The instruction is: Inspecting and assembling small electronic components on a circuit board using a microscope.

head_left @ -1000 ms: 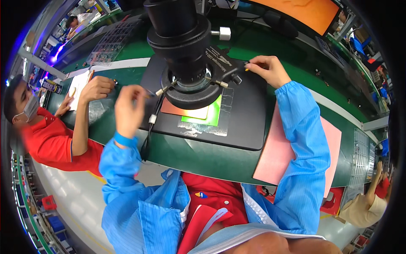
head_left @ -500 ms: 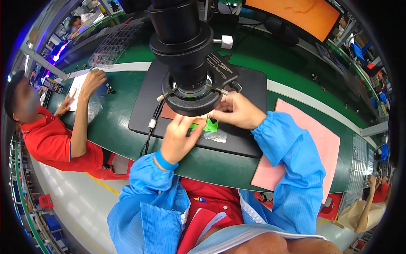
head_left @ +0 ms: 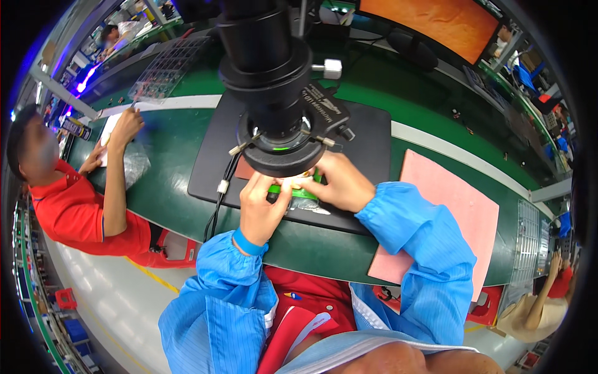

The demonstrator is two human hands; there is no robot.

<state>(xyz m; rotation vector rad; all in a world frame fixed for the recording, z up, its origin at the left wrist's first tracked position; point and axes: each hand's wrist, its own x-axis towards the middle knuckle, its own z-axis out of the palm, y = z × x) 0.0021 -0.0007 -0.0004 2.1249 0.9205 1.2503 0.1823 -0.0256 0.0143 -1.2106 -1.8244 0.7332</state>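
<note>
Under the black microscope point(head_left: 274, 112) with its ring light, my two hands meet over a small bright green piece point(head_left: 306, 192). My left hand point(head_left: 260, 209) is closed, thumb and fingers pinched; a small dark part point(head_left: 272, 197) shows beside its thumb. From the right, my right hand point(head_left: 341, 182) comes in with its fingertips bent together against the left ones. What lies between the fingertips is too small and too covered to name. A clear plastic film point(head_left: 313, 207) lies just below the green piece, on the black base board point(head_left: 215, 165).
A pink mat point(head_left: 436, 212) lies to the right on the green table point(head_left: 299, 246). The monitor point(head_left: 436, 25) behind glows orange. Black cables point(head_left: 218, 209) run left of my hands. A co-worker point(head_left: 81, 193) in red sits at left near a clear tray point(head_left: 168, 68).
My right hand has come down and left to meet my left hand, which has dropped slightly. The dark part now shows beside the left thumb. The monitor picture has shifted.
</note>
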